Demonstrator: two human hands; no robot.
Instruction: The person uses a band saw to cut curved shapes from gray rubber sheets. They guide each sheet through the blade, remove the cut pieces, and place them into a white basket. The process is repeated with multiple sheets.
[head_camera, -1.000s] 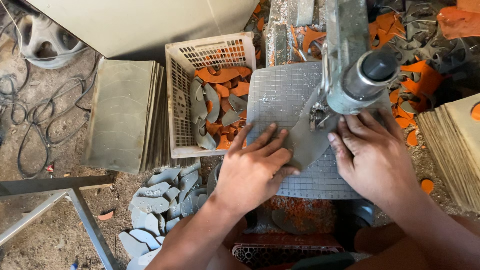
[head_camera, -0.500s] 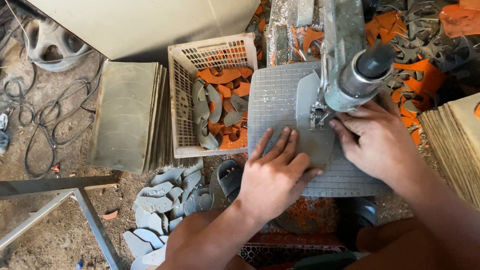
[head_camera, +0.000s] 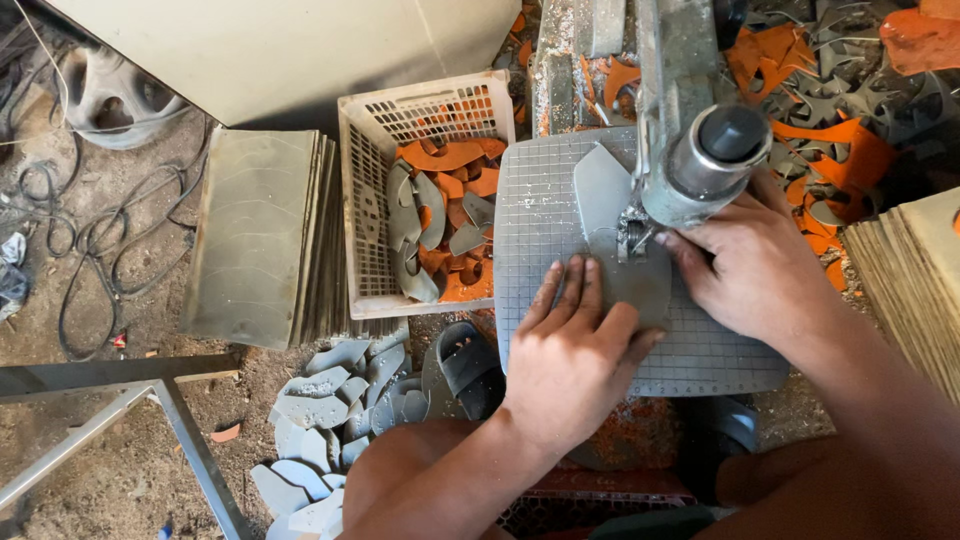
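A grey sole-shaped piece (head_camera: 610, 230) lies on a grey gridded sheet (head_camera: 540, 220) under the head of a metal machine (head_camera: 700, 150). My left hand (head_camera: 575, 355) presses flat on the near end of the piece, fingers spread. Pressing beside the machine's foot, my right hand (head_camera: 750, 265) has its fingertips on the right side of the piece. Neither hand grips anything.
A white plastic crate (head_camera: 365, 200) holds grey and orange cut pieces. A stack of grey sheets (head_camera: 260, 235) stands left of it. Grey cut soles (head_camera: 320, 420) lie heaped on the dirt floor. Orange and grey scraps (head_camera: 820, 130) lie behind. A metal frame (head_camera: 130, 400) is lower left.
Both hands have shifted with the sole piece, turning it under the machine head; the left hand slid right and nearer the needle.
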